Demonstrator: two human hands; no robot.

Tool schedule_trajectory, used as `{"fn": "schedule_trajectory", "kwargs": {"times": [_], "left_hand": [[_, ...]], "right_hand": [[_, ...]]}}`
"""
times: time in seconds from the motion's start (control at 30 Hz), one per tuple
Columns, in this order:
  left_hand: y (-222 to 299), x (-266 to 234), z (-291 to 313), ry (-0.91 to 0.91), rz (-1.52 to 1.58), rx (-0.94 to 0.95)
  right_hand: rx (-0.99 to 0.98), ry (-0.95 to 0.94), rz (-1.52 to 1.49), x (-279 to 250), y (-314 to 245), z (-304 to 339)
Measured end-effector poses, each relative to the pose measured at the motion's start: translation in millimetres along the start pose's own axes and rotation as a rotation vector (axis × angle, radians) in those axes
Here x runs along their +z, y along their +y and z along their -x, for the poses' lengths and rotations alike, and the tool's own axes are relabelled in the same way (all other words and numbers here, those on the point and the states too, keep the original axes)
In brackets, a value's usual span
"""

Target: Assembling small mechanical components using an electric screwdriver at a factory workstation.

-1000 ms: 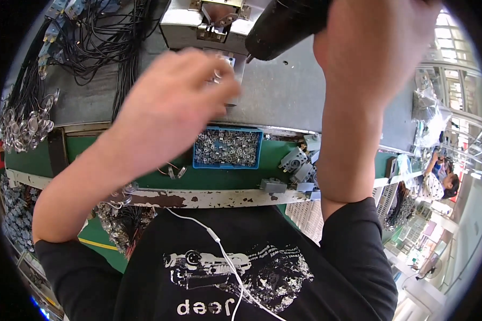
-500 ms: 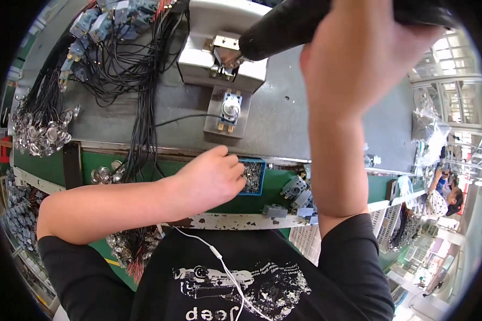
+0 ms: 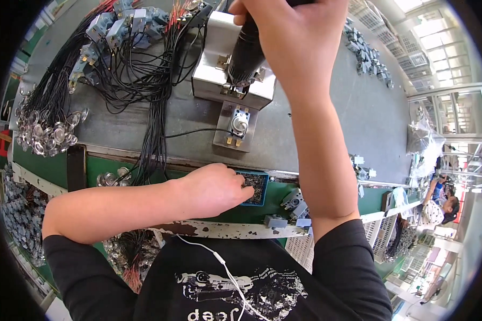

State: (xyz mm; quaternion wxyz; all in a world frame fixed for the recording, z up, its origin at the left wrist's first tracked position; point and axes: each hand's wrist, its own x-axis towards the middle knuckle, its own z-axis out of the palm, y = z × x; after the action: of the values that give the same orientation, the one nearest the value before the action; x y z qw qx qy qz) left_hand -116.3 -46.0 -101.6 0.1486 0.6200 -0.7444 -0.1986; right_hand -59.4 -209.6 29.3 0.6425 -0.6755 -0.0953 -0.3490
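Observation:
My right hand is wrapped round a black power screwdriver. The tool points down, its lower end over the metal fixture; the tip is hidden. My left hand has curled fingers reaching into a blue tray of small metal pieces like screws; anything pinched there is too small to make out. Just in front of the fixture, a grey switch-like part with brass tabs and a round metal centre sits on a small metal block. A black wire runs from it to the left.
Bundled black wires with grey parts and round metal caps cover the left of the metal table. A dark phone-like slab lies near its edge. Loose grey parts lie right of the tray; more lie far right.
My right hand has swung the screwdriver left and from a slanted position to a steeper one over the fixture. My left fingers have moved slightly right, further over the blue tray.

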Motion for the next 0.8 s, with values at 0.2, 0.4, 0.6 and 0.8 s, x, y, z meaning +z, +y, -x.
{"fn": "schedule_trajectory", "kwargs": {"times": [0.2, 0.4, 0.6, 0.8], "left_hand": [[-1, -2, 5, -0.05, -0.003, 0.053], [-1, -10, 8, 0.122, 0.098, 0.048], [-10, -59, 17, 0.476, 0.019, -0.07], [-23, -71, 11, 0.692, 0.042, -0.27]], "right_hand": [[-0.166, 0.225, -0.006, 15, 1, 32], [-0.17, 0.2, 0.012, -13, -2, 46], [-0.113, 0.257, 0.044, -36, 0, 55], [-0.083, 0.274, 0.057, -40, 4, 59]]}}
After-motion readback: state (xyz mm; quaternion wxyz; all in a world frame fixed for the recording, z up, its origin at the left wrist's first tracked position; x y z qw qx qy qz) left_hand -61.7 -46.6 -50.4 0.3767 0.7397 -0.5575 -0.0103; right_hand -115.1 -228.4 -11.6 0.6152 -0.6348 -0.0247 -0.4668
